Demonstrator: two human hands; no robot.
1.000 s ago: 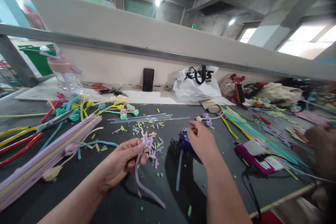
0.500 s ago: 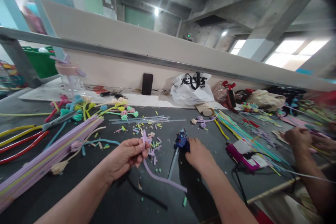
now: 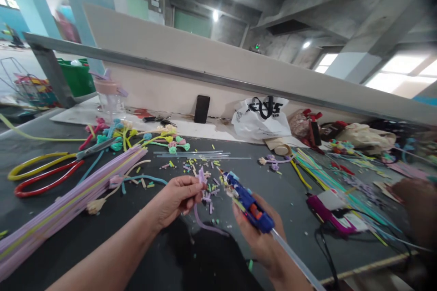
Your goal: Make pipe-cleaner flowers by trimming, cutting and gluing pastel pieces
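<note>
Between the thumb and fingers of my left hand [image 3: 179,198] is pinched a lilac pipe cleaner [image 3: 206,226], its short end pointing up and its long tail curving down to the right. My right hand [image 3: 261,232] is wrapped round a blue hot glue gun [image 3: 251,204], whose nozzle points up and left, close to the lilac piece but apart from it. A long clear glue stick [image 3: 297,259] juts from the back of the gun. Small cut bits [image 3: 210,198] of lilac, yellow and green lie scattered on the dark table behind my hands.
Left lie a bundle of lilac stems [image 3: 85,200], scissors [image 3: 51,173] with red and yellow handles, and fuzzy flowers [image 3: 118,138]. Clear glue sticks [image 3: 201,154], a phone [image 3: 202,109] and a white bag [image 3: 261,118] are behind. A purple power strip [image 3: 332,213] and another person's hand [image 3: 414,195] are right.
My right hand has taken up the glue gun from the table and turned its nozzle toward my left hand. The left hand still pinches the lilac pipe cleaner. The view has shifted slightly left.
</note>
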